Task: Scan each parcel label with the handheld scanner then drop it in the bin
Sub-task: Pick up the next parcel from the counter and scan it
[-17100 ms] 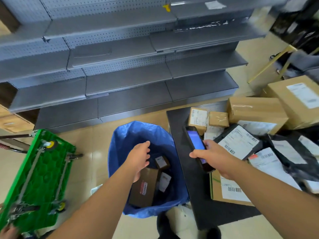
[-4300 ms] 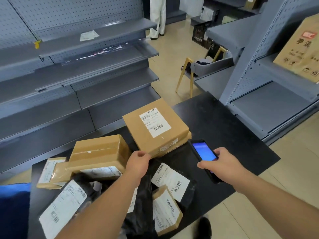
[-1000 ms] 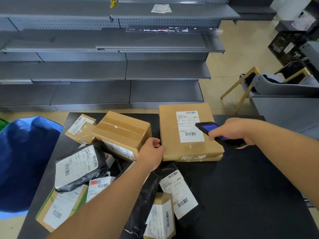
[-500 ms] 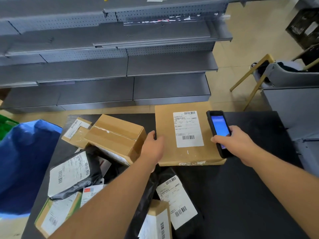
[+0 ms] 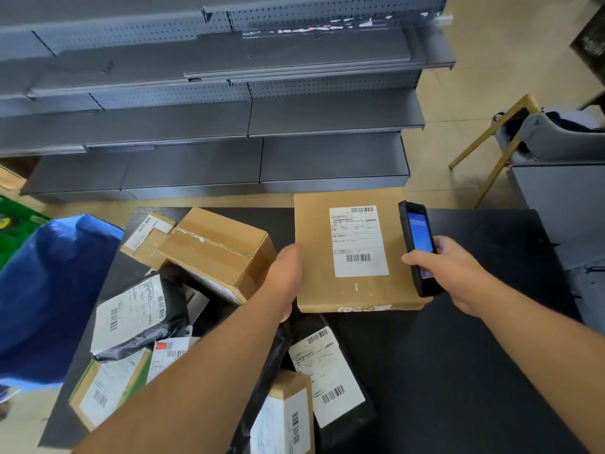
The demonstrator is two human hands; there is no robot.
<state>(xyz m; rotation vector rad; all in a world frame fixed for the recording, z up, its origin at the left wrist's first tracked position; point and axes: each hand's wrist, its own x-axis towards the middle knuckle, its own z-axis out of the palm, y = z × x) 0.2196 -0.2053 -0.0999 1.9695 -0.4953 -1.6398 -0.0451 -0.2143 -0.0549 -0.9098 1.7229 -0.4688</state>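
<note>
Nearest the person, at the front edge of the black table (image 5: 458,371), a small cardboard box (image 5: 284,417) stands with its white label facing up. Touching it on the right lies a black plastic mailer (image 5: 330,368) bearing a barcode label. To the left, a green-edged box (image 5: 104,391) sits under a second black mailer (image 5: 137,319), which also carries a large white label.

Further in, the left hand (image 5: 284,276) rests against the left edge of a flat cardboard parcel (image 5: 353,253). Its fingers lie behind the parcel's side; whether they curl under it cannot be told. The parcel lies flat at the far middle of the table, its shipping label (image 5: 358,240) upward and both barcodes in plain sight.

The right hand (image 5: 448,270) grips the scanner (image 5: 417,247), fingers and thumb wrapped round its lower body. The scanner is a black handheld unit with a lit blue screen. It is held just beside the parcel's right edge, overlapping it slightly in this view.

Left of the parcel sits a taped brown box (image 5: 216,250), tilted, with a small flat box (image 5: 147,234) beside it at the far left corner of the table.

The blue bin (image 5: 49,290) stands off the table's left side. Grey metal shelves (image 5: 229,126) run along the far wall. A chair with wooden legs (image 5: 510,132) stands at the far right.
</note>
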